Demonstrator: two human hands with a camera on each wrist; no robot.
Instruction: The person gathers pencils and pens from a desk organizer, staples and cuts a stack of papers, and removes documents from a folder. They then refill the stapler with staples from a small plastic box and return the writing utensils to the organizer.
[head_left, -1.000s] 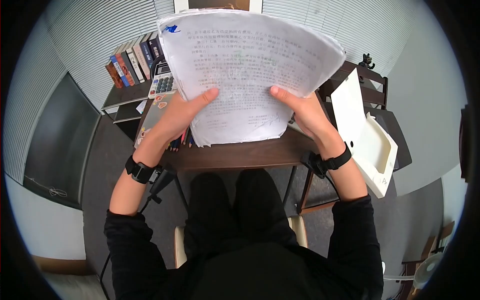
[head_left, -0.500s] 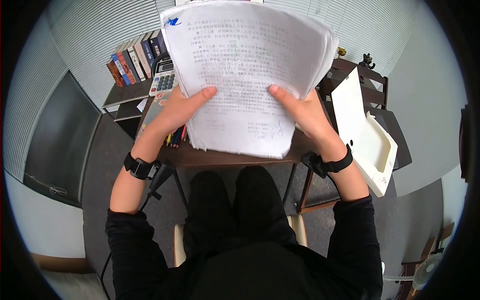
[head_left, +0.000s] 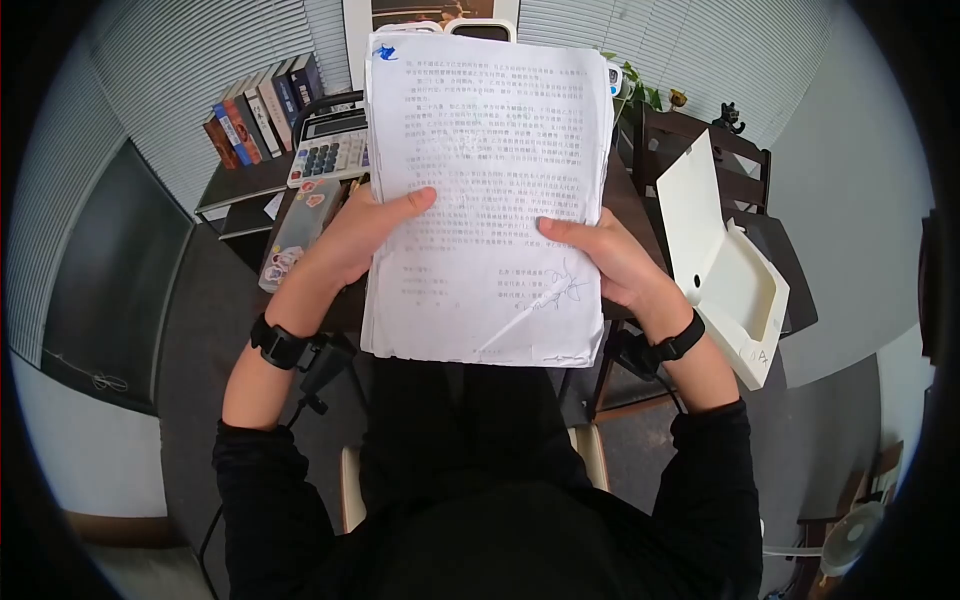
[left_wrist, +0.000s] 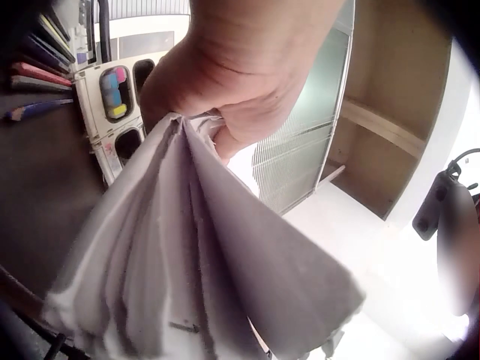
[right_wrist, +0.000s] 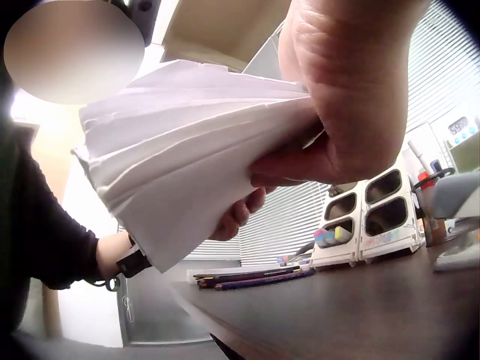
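Note:
A thick stack of printed paper sheets [head_left: 470, 300] is held up between both hands, its lower edge over the person's thighs. Blue ink marks its upper left corner and handwriting its lower right. On the stack's left side, the left hand [head_left: 365, 235] grips it, thumb on the printed face and fingers hidden behind. Opposite, the right hand [head_left: 605, 255] grips the right side in the same way. Sheet edges fan apart in the left wrist view, where the left hand [left_wrist: 232, 82] pinches the stack. The right hand [right_wrist: 349, 105] has sheets between thumb and fingers in the right wrist view.
Left of the stack are a calculator [head_left: 325, 158] and a stickered grey case [head_left: 300, 232]. Books [head_left: 265, 110] stand at the far left. An open white box [head_left: 745, 290] is at the right. Colored pencils [right_wrist: 255, 279] and a white organizer [right_wrist: 367, 217] are on the desk [right_wrist: 352, 300].
The stack has come down toward the person, its lower edge passing the desk's front edge. Its right side, earlier bent and flared, is now straight. Both hands have kept their grip.

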